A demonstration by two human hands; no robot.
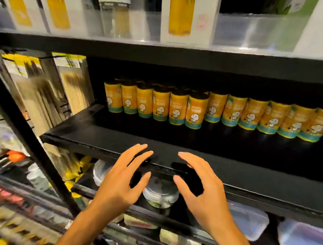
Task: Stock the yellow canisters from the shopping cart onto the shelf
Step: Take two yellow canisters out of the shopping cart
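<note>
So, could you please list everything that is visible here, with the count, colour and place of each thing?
yellow canisters: about a dozen in front, more behind, yellow with teal base and dark lids, standing on the middle shelf.
middle shelf: one, black, its front part bare.
boxed bottles: several, white boxes with yellow contents, top shelf.
hanging packets: several, clear with yellow tags, left of the canisters.
clear containers: several, transparent, lower shelf.
left hand: one, fingers spread, holding nothing, in front of the shelf edge.
right hand: one, fingers spread, holding nothing, beside the left.

bare shelf (137,138) front, canisters (194,112) behind
</note>
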